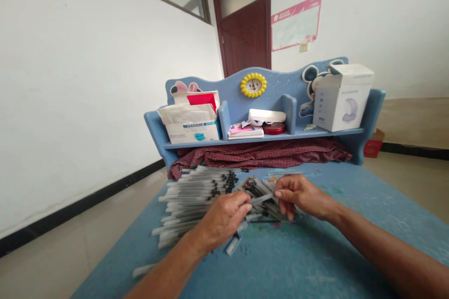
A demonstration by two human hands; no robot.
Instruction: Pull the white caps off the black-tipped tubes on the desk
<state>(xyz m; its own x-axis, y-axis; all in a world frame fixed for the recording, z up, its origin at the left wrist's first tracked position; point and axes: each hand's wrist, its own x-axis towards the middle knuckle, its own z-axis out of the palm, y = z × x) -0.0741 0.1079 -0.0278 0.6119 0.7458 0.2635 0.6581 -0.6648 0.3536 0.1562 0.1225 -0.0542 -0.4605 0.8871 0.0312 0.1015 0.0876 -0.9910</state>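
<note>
Between my two hands runs a translucent pen (262, 199). The fingers of my left hand (228, 215) are closed on its left end, while my right hand (303, 196) pinches the right end between thumb and forefinger. A large pile of frosted, clear pens (191, 196) with black ends lies to the left, partly behind my left hand. Just beyond the held pen is a loose heap of clear and dark pen parts (261, 188), half hidden by my fingers. A clear pen cap (233, 245) lies on the blue table (298, 261) below my left hand.
A single pen (143, 271) lies near the table's left edge. At the back, a folded plaid cloth (259, 154) sits beneath a blue shelf (224, 121) carrying a mask box (192, 131), a red tin (274, 129) and a white carton (343, 98).
</note>
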